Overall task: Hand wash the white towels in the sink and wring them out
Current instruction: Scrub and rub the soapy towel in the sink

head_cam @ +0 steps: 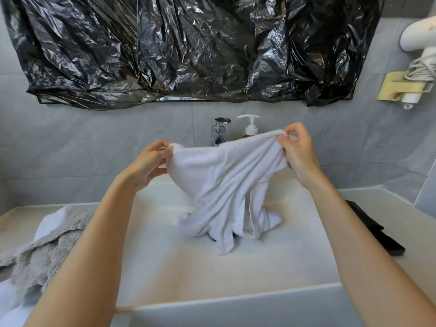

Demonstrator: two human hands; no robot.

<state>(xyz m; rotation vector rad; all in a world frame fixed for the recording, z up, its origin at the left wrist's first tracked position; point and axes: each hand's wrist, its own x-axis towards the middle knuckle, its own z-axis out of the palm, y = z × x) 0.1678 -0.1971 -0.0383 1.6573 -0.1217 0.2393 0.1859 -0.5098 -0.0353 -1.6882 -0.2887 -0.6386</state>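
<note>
A white towel (226,182) hangs over the white sink (236,267), held up by its top edge. My left hand (151,161) pinches the towel's left corner. My right hand (297,152) pinches its right corner, a little higher and nearer the wall. The towel's lower end is bunched and rests on the sink's bottom. Behind the towel stands a chrome tap (219,132), partly hidden by the cloth.
A pump bottle (250,126) stands next to the tap. On the counter at the left lie a grey towel (44,253) and white cloth (54,220). A black object (372,230) lies at the right. Black plastic sheet (188,48) covers the mirror. A white hairdryer (420,36) hangs on the right wall.
</note>
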